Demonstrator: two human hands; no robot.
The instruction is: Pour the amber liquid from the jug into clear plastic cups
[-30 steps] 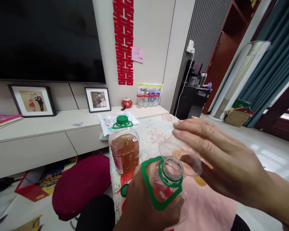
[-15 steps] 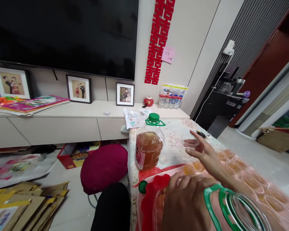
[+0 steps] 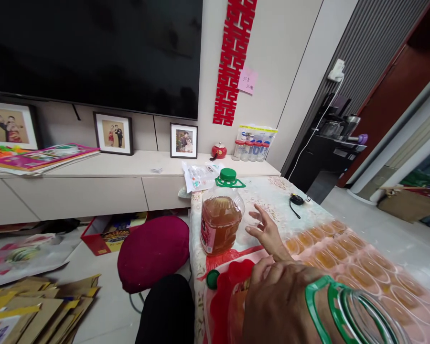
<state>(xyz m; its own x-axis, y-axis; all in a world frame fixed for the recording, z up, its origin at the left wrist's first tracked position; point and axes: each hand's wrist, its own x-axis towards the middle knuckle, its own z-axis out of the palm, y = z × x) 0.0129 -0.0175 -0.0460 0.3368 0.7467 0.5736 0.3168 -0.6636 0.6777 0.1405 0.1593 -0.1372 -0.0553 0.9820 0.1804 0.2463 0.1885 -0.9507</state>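
Note:
My left hand (image 3: 283, 306) is wrapped round the neck of an open clear bottle (image 3: 365, 320) with a green ring handle, tilted low at the bottom of the view. A loose green cap (image 3: 212, 278) lies on the table beside the bottle's red label. My right hand (image 3: 268, 231) reaches forward, its thumb and fingers closed round a small clear cup (image 3: 252, 217) that stands right next to a capped bottle of amber oil (image 3: 220, 222). Rows of several small cups filled with orange liquid (image 3: 337, 251) cover the table to the right.
The table (image 3: 272, 191) has a flowered cloth, with a black fob and cord (image 3: 295, 199) on it. A dark red cushion (image 3: 153, 251) sits left of the table, and flattened cardboard (image 3: 39, 306) lies on the floor. Behind are a low cabinet (image 3: 93, 184), photo frames and a television.
The view swung left and down. My right hand carried the clear cup from above the open bottle's mouth out across the table, to beside the amber oil bottle.

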